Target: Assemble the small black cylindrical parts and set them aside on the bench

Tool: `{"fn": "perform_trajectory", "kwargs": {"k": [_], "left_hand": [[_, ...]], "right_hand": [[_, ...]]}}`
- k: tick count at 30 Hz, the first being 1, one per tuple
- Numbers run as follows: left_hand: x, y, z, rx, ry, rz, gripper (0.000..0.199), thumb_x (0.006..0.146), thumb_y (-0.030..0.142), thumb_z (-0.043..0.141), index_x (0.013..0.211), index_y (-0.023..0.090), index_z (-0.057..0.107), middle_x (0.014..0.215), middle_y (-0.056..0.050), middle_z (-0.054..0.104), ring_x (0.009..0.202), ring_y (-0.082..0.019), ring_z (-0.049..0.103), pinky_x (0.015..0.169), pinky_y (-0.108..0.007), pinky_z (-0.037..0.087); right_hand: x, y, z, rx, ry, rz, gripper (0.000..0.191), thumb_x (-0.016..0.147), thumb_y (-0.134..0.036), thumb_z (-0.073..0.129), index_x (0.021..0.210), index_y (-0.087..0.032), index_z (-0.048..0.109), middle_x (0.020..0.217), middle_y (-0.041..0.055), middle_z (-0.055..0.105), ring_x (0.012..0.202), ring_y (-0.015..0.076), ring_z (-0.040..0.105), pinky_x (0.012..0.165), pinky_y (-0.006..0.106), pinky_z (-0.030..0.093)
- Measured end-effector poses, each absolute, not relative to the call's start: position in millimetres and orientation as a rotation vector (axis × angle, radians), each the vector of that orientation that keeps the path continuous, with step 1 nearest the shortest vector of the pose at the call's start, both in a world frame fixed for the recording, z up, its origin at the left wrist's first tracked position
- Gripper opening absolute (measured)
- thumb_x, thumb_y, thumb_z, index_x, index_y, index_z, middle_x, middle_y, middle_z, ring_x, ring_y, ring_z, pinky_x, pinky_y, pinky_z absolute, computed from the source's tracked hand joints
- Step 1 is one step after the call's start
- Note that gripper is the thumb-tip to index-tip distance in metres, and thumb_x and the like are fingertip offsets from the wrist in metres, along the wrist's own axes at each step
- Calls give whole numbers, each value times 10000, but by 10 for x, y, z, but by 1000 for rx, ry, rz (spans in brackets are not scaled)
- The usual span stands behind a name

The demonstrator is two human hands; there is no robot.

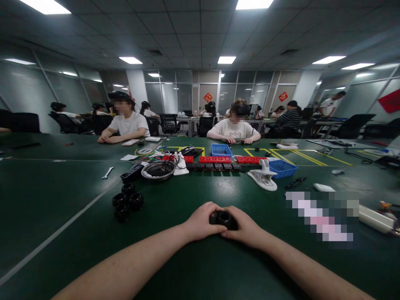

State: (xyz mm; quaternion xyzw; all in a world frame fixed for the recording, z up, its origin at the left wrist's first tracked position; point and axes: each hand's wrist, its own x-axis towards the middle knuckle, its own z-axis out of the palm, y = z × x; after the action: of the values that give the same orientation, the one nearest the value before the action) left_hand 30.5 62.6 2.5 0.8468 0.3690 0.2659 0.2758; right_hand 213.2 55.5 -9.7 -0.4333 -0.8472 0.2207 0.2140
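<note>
A glossy black ring-shaped part (224, 217) with a hole in its top sits low over the green table, between my two hands. My left hand (204, 221) curls around its left side, with fingers behind and thumb in front. From the right, my right hand (245, 227) closes on it the same way, and the thumbs nearly meet at the front. Part of its outer wall is hidden by my fingers. To the left of my hands stands a cluster of several similar black ring-shaped parts (128, 201).
Ahead lie a metal bowl (158, 176) with dark cables, red power strips (215, 159), a white clip base (264, 179) and blue bins (283, 168) (221, 150). A wrench (108, 173) is at left. Two people (234, 125) (126, 121) sit across the table.
</note>
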Motion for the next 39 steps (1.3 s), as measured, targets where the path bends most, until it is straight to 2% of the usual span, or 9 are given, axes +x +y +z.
{"fn": "perform_trajectory", "kwargs": {"k": [3, 9, 18, 24, 31, 36, 39], "left_hand": [[292, 631, 27, 2299, 928, 726, 333, 652, 339, 642, 926, 181, 539, 879, -20, 513, 802, -167, 479, 671, -248, 394], [293, 656, 23, 2283, 904, 671, 361, 665, 320, 640, 992, 210, 531, 906, -19, 509, 823, -168, 484, 677, -250, 399], [280, 688, 7, 2290, 887, 632, 405, 662, 309, 645, 1041, 227, 525, 869, -8, 499, 770, -152, 478, 667, -244, 389], [293, 664, 24, 2278, 912, 612, 397, 655, 322, 644, 1024, 224, 534, 863, -7, 492, 766, -152, 474, 643, -234, 380], [364, 595, 29, 2216, 1096, 643, 369, 603, 361, 673, 913, 199, 554, 817, 2, 486, 700, -144, 462, 593, -229, 370], [411, 590, -16, 2175, 1261, 742, 372, 577, 384, 681, 861, 185, 544, 820, -5, 495, 721, -161, 471, 594, -245, 370], [392, 602, -21, 2178, 1251, 752, 365, 589, 374, 675, 871, 184, 542, 827, -8, 497, 729, -162, 476, 607, -250, 374]], "right_hand": [[2204, 592, -50, -1140, -2411, 736, 385, 650, -336, 626, 982, -168, 527, 907, 45, 540, 833, 197, 493, 724, 303, 378], [2257, 613, 33, -1092, -2456, 878, 331, 677, -262, 607, 986, -163, 541, 907, 39, 531, 835, 190, 481, 735, 304, 374], [2249, 627, 34, -1108, -2460, 866, 259, 671, -241, 607, 914, -162, 560, 862, 32, 526, 802, 179, 472, 720, 293, 374], [2228, 628, 35, -1231, -2404, 881, 279, 609, -252, 662, 843, -143, 557, 801, 17, 522, 752, 172, 471, 651, 268, 367], [2193, 629, -98, -1376, -2361, 691, 338, 535, -359, 698, 699, -160, 480, 703, -10, 490, 646, 144, 455, 532, 221, 322], [2059, 571, -161, -1517, -2305, 372, 307, 600, -399, 635, 710, -165, 470, 719, 31, 528, 674, 173, 478, 563, 250, 323], [2008, 527, -161, -1532, -2292, 317, 314, 615, -424, 619, 714, -163, 475, 735, 48, 539, 697, 190, 490, 581, 268, 335]]}}
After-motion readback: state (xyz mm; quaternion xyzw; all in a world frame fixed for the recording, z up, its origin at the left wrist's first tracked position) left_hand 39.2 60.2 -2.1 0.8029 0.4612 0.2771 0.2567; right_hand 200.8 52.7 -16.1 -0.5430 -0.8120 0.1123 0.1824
